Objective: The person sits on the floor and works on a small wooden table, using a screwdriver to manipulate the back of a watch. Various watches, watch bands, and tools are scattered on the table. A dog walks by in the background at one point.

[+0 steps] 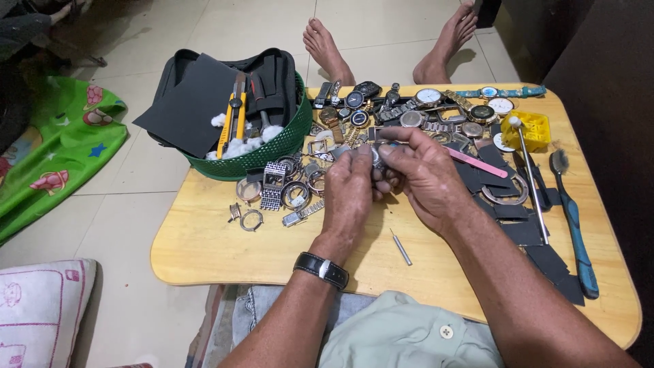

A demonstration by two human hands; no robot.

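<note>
Both hands (381,180) pinch a round metal watch case (376,158).

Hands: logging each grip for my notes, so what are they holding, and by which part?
Both hands, left hand and right hand, pinch one small silver metal piece between the fingertips above the table. Which part is gripped cannot be told; the fingers cover it.
</note>
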